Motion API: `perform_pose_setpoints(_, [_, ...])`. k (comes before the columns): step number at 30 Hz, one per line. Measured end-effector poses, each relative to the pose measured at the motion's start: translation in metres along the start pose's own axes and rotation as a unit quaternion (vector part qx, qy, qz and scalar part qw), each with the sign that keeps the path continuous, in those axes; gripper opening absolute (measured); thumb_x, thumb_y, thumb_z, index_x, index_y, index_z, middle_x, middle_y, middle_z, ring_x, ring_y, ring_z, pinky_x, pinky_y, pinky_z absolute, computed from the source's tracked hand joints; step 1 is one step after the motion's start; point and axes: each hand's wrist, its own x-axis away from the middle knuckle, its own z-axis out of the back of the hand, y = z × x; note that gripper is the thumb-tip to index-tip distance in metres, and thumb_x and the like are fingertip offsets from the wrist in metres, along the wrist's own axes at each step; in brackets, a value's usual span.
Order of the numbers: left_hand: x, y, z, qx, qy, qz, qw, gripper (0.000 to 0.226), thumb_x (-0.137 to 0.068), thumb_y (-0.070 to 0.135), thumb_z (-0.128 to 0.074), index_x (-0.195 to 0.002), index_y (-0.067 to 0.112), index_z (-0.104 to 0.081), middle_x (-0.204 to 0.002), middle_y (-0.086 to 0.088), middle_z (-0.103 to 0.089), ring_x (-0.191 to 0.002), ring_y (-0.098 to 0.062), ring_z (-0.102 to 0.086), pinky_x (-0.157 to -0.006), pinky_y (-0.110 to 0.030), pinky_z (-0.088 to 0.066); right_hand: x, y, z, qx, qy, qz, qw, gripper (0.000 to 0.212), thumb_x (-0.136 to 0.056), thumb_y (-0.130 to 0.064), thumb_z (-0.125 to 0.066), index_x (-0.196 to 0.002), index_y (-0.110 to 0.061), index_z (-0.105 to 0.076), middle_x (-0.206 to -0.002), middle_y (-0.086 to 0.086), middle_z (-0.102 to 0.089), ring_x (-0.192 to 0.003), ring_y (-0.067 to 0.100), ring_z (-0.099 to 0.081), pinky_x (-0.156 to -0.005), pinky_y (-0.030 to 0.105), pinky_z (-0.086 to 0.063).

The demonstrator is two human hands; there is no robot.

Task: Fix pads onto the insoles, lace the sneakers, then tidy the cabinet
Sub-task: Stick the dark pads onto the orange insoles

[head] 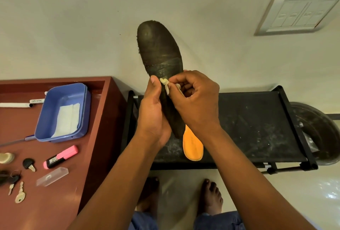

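Right now the right hand (193, 99) pinches a small pale strip (166, 85), thumb and forefinger curled tight on it, just at the near edge of the dark insole (160, 54). The strip looks soft and crumpled, like a pad's peeled backing or a bit of foam; which one, I cannot tell. It touches the insole about midway along its length, on the side facing the right hand.

The left hand (153, 113) wraps the heel half of the insole, thumb up along its left edge, and holds it raised off the rack. The insole's long axis runs from the wrists up and away, toe end highest, toward the wall. Its surface is matte, dark and worn, with a frayed rim and a slightly glossier band across the middle.

Beneath the hands an orange insole (193, 146) lies flat on the black rack (257, 128), smooth and rounded. To the left, on the red-brown table (73, 183), a blue plastic tray (62, 111) holds white sheets.

Any pull on the strip would likely run along the insole's length.
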Motion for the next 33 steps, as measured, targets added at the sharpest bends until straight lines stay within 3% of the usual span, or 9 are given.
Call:
perform_pose_setpoints(5, [0.004, -0.005, -0.002, -0.060, -0.036, 0.001, 0.998, 0.051, -0.111, 0.041, -0.031, -0.148, 0.012, -0.050, -0.139, -0.019, -0.064, -0.129, -0.033, -0.062, -0.109, -0.049, -0.051, -0.006, 0.006, 0.010, -0.012, 0.084, -0.072, 0.994, 0.006, -0.091, -0.020, -0.074, -0.096, -0.018, -0.078, -0.087, -0.008, -0.073, -0.078, 0.009, -0.069, -0.070, 0.033, -0.061])
perform_pose_setpoints(11, [0.003, -0.010, -0.006, -0.091, -0.007, -0.028, 0.995, 0.047, -0.112, 0.034, -0.033, -0.140, 0.004, -0.056, -0.128, -0.019, -0.069, -0.122, -0.028, -0.067, -0.102, -0.038, -0.056, 0.000, -0.007, 0.003, -0.032, 0.007, -0.024, 0.999, 0.004, -0.089, -0.018, -0.077, -0.093, -0.016, -0.077, -0.086, -0.008, -0.073, -0.079, 0.011, -0.069, -0.070, 0.034, -0.059])
perform_pose_setpoints(16, [0.009, -0.014, -0.008, -0.118, -0.057, 0.003, 0.991, 0.046, -0.112, 0.037, -0.029, -0.146, 0.014, -0.052, -0.136, -0.016, -0.066, -0.126, -0.032, -0.064, -0.097, -0.041, -0.058, -0.012, 0.005, 0.017, -0.065, 0.104, -0.115, 0.986, 0.003, -0.090, -0.015, -0.075, -0.091, -0.016, -0.077, -0.082, -0.007, -0.073, -0.075, 0.009, -0.068, -0.070, 0.029, -0.060])
perform_pose_setpoints(18, [0.008, -0.015, -0.008, -0.120, -0.062, 0.008, 0.991, 0.046, -0.112, 0.037, -0.029, -0.146, 0.016, -0.051, -0.137, -0.015, -0.065, -0.127, -0.032, -0.064, -0.096, -0.040, -0.059, -0.013, 0.005, 0.022, -0.083, 0.086, -0.123, 0.985, 0.004, -0.090, -0.013, -0.075, -0.091, -0.016, -0.077, -0.081, -0.007, -0.073, -0.074, 0.009, -0.068, -0.069, 0.023, -0.059])
perform_pose_setpoints(22, [0.006, -0.012, -0.005, -0.103, -0.042, 0.015, 0.994, 0.046, -0.112, 0.036, -0.031, -0.145, 0.013, -0.054, -0.135, -0.017, -0.066, -0.125, -0.030, -0.065, -0.096, -0.039, -0.059, -0.009, -0.003, 0.014, -0.077, 0.016, -0.077, 0.994, 0.004, -0.089, -0.015, -0.078, -0.093, -0.015, -0.079, -0.083, -0.007, -0.075, -0.076, 0.012, -0.071, -0.070, 0.026, -0.060])
perform_pose_setpoints(27, [0.005, -0.009, -0.002, -0.095, -0.042, 0.041, 0.994, 0.047, -0.112, 0.039, -0.029, -0.147, 0.016, -0.053, -0.137, -0.016, -0.065, -0.127, -0.032, -0.064, -0.101, -0.045, -0.057, -0.011, 0.000, 0.015, -0.047, 0.042, -0.089, 0.994, 0.002, -0.090, -0.016, -0.076, -0.091, -0.017, -0.077, -0.082, -0.010, -0.073, -0.075, 0.009, -0.069, -0.069, 0.028, -0.060])
perform_pose_setpoints(29, [0.004, -0.009, 0.000, -0.082, -0.033, 0.049, 0.995, 0.051, -0.112, 0.042, -0.028, -0.146, 0.013, -0.053, -0.137, -0.018, -0.065, -0.128, -0.032, -0.063, -0.106, -0.046, -0.053, -0.010, 0.001, 0.016, -0.044, -0.008, -0.091, 0.995, 0.003, -0.089, -0.016, -0.076, -0.091, -0.018, -0.078, -0.082, -0.011, -0.073, -0.075, 0.008, -0.069, -0.069, 0.026, -0.060])
perform_pose_setpoints(33, [-0.005, 0.001, 0.010, -0.041, -0.008, 0.061, 0.997, 0.064, -0.111, 0.050, -0.025, -0.145, 0.003, -0.053, -0.140, -0.021, -0.063, -0.133, -0.032, -0.060, -0.114, -0.046, -0.045, -0.007, 0.001, 0.015, -0.035, -0.200, -0.091, 0.975, 0.008, -0.083, -0.013, -0.080, -0.089, -0.017, -0.079, -0.079, -0.005, -0.073, -0.067, 0.009, -0.068, -0.069, 0.027, -0.059])
